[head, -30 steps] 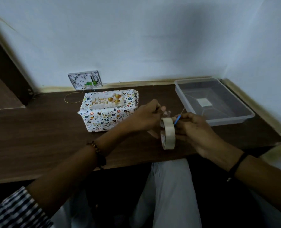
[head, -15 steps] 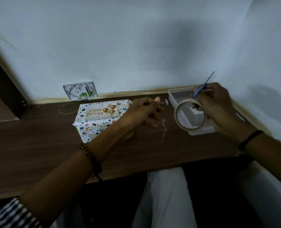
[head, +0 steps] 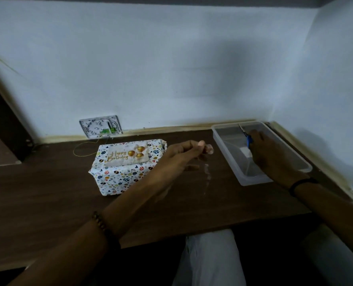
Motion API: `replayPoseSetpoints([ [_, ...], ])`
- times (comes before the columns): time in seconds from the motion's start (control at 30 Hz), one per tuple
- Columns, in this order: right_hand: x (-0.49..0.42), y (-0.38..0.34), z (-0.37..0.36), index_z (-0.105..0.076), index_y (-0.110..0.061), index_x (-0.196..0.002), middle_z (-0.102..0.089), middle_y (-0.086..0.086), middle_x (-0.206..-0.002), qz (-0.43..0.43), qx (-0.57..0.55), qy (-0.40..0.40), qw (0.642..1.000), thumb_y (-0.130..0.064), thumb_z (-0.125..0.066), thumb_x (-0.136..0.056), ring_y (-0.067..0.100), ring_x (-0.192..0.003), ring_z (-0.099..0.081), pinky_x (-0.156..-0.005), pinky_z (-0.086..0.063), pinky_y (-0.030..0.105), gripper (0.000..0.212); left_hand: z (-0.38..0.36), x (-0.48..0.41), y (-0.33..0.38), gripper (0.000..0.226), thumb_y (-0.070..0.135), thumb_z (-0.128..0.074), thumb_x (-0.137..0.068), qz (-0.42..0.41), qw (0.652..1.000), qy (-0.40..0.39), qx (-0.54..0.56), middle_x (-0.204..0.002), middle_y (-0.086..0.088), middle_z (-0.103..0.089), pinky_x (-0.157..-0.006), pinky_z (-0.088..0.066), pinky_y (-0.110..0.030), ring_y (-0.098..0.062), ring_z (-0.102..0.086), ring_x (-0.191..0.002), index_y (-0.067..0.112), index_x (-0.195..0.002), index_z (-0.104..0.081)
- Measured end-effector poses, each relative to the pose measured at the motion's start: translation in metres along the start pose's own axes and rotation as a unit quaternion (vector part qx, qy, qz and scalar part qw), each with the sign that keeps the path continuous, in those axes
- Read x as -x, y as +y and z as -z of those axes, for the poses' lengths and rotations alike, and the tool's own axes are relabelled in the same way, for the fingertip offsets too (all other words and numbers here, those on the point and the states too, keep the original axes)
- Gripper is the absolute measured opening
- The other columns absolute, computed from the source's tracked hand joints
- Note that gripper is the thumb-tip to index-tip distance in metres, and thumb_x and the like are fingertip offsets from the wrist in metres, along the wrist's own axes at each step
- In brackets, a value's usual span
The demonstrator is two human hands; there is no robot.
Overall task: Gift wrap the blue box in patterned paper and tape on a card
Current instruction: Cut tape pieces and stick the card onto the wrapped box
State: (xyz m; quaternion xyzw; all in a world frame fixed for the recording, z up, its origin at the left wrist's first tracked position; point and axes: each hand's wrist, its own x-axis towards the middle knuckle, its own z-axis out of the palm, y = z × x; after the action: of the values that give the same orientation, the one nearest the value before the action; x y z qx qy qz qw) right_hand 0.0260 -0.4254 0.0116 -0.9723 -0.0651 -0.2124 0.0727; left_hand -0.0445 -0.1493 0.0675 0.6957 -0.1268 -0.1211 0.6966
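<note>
The box wrapped in patterned paper lies on the dark wooden desk, left of centre. A "Happy Birthday" card rests on its top. My left hand hovers just right of the box and pinches a strip of clear tape that hangs down from its fingertips. My right hand reaches into the clear plastic tray at the right and grips small blue-handled scissors, blades pointing toward the wall. The tape roll is not visible.
A wall plate sits low on the back wall behind the box, with a thin yellow wire loop lying on the desk below it. Walls close off the back and the right side. My knee shows under the desk's front edge.
My right hand has carried the scissors and tape roll from mid-air down into the tray. The left hand stays near the box, still holding the cut tape strip.
</note>
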Motion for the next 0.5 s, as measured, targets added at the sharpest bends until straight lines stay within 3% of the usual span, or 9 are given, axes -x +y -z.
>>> replayPoseSetpoints([
  [0.23,-0.005,-0.009,-0.012,-0.046,-0.01,-0.119,-0.063,0.016,-0.1,-0.034,0.01,-0.069,0.997,-0.009,-0.052,-0.097,0.028,-0.075,-0.061,-0.066,-0.056,0.046,0.023,0.006,0.006,0.001,0.027,0.035,-0.05,-0.101,-0.003,1.0,0.013,0.023,-0.099,0.002,-0.074,-0.086,-0.051,-0.034,-0.011,-0.068,-0.095,0.021,-0.091,-0.071],
  [0.33,-0.004,-0.014,-0.001,-0.048,-0.015,-0.121,-0.066,0.01,-0.098,-0.031,0.003,-0.026,0.999,-0.016,-0.054,-0.097,0.023,-0.076,-0.064,-0.065,-0.057,0.042,0.025,0.008,0.009,0.001,0.028,0.037,-0.05,-0.101,-0.008,1.0,0.012,0.013,-0.097,0.003,-0.074,-0.082,-0.05,-0.031,-0.01,-0.067,-0.092,0.024,-0.087,-0.07],
  [0.4,-0.003,-0.032,0.019,-0.052,-0.018,-0.119,-0.068,0.0,-0.097,-0.016,-0.132,-0.019,0.991,-0.02,-0.059,-0.097,0.013,-0.075,-0.068,-0.061,-0.057,0.028,0.023,0.012,0.014,0.001,0.029,0.038,-0.05,-0.1,-0.022,1.0,0.014,0.004,-0.094,0.003,-0.072,-0.077,-0.052,-0.027,-0.009,-0.065,-0.086,0.023,-0.083,-0.068],
  [0.43,-0.002,-0.047,0.033,-0.054,-0.02,-0.114,-0.069,-0.005,-0.094,-0.033,-0.246,-0.043,0.968,-0.022,-0.062,-0.095,0.01,-0.073,-0.07,-0.057,-0.055,0.02,0.02,0.014,0.015,0.002,0.029,0.038,-0.05,-0.1,-0.029,0.999,0.017,0.001,-0.095,0.001,-0.071,-0.076,-0.052,-0.025,-0.009,-0.063,-0.083,0.022,-0.082,-0.068],
  [0.5,0.002,-0.078,0.06,-0.058,-0.018,-0.109,-0.074,-0.001,-0.093,-0.066,-0.463,-0.12,0.876,-0.023,-0.067,-0.089,0.015,-0.074,-0.073,-0.053,-0.054,0.02,0.022,0.018,0.018,0.004,0.03,0.038,-0.051,-0.1,-0.041,0.999,0.026,-0.005,-0.097,-0.002,-0.07,-0.073,-0.052,-0.022,-0.01,-0.059,-0.08,0.018,-0.082,-0.067],
])
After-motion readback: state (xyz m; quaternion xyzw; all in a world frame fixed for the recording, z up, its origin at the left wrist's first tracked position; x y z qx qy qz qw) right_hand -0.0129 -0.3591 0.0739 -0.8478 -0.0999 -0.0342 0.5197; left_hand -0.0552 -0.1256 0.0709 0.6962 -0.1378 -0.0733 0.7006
